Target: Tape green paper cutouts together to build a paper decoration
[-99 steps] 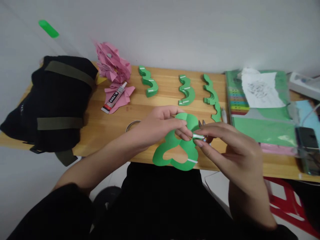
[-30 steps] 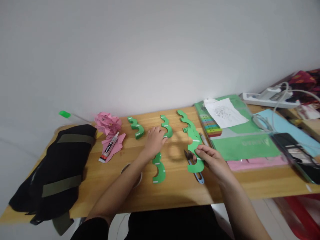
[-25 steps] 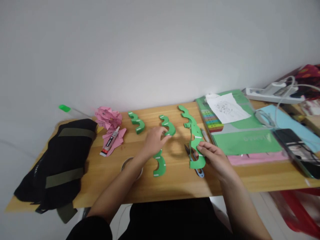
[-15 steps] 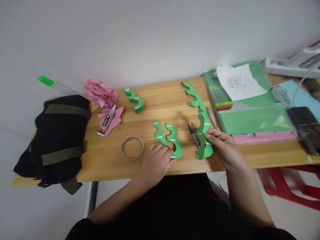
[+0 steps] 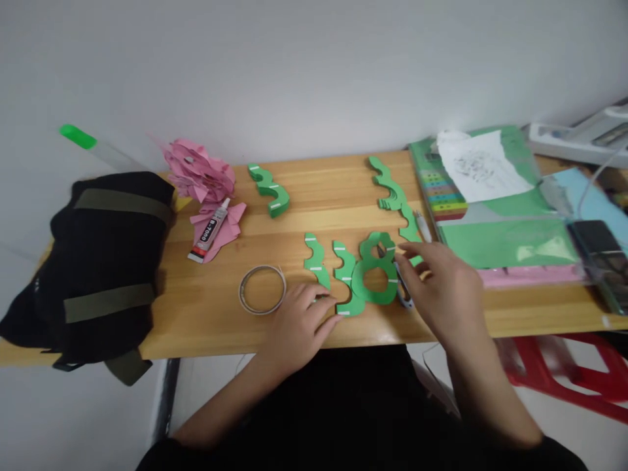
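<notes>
My left hand (image 5: 299, 324) rests at the table's front, its thumb and forefinger closed at the lower end of a green wavy paper piece (image 5: 354, 305) with white strips. Just left of it, another green piece (image 5: 316, 256) lies partly under my fingers. My right hand (image 5: 444, 281) pinches the right edge of a further wavy piece (image 5: 390, 289), whose left side overlaps the first piece and forms a ring-like outline with it. Small scissors (image 5: 404, 294) lie partly hidden beneath this piece. Behind my right hand is a stack of green pieces (image 5: 387, 186).
A tape roll (image 5: 262, 290) lies left of my left hand. Farther left are a glue tube (image 5: 209, 232), pink paper (image 5: 201, 171) and a black bag (image 5: 108, 261). Another green stack (image 5: 271, 191) sits behind. On the right are a white pen (image 5: 422, 226), green folder (image 5: 505, 242) and phone (image 5: 601, 258).
The green piece in my right hand has moved left and turned, now overlapping the piece at my left hand and covering much of the scissors. My left thumb and forefinger have shifted slightly.
</notes>
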Motion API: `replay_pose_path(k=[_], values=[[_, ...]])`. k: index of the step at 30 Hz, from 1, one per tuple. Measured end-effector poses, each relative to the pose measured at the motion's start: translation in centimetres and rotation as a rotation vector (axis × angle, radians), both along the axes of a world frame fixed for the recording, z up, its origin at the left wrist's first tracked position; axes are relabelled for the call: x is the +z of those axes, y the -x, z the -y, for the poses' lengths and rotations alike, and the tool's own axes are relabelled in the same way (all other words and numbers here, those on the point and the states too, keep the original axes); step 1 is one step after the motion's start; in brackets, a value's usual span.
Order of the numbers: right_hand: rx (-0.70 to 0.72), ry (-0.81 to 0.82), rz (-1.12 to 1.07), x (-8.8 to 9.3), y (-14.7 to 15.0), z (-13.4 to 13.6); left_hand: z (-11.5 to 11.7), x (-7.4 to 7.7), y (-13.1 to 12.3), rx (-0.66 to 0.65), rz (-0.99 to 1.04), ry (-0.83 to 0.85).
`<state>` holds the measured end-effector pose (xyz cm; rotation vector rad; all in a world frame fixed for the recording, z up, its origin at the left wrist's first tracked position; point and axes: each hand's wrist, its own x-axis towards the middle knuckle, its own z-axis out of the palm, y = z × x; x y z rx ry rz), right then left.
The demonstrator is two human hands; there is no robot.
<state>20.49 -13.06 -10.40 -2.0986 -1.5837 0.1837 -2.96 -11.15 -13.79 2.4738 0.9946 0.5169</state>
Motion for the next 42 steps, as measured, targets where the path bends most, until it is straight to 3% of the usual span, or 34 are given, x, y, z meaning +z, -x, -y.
replay_pose_path(k=[3, 5, 9, 15, 21, 27, 42], values=[[0.34, 0.012, 0.02, 0.3, 1.1, -2.7, -2.6, 0.9, -0.6, 0.045, -0.062, -0.046], [0.509, 0.106, 0.077, -0.1, 1.5, -4.7, -4.7, 1.2, -1.4, 0.053, -0.135, -0.072], [0.695, 0.314, 0.107, -1.3, 1.9, -7.4, -7.7, 0.7, -2.7, -0.004, -0.247, -0.015], [0.687, 0.356, 0.056, -2.5, 1.8, -7.6, -8.1, -0.6, -2.6, 0.022, -0.217, 0.061], [0.718, 0.318, 0.096, -2.8, 1.5, -7.7, -8.5, -0.7, -2.3, 0.021, -0.19, 0.074], [0.759, 0.275, -0.002, -3.0, 1.0, -7.8, -8.6, -0.5, -2.3, 0.011, -0.197, 0.064], [0.732, 0.253, -0.104, -2.9, 0.9, -8.5, -8.2, -1.0, -2.1, 0.022, -0.154, 0.093]])
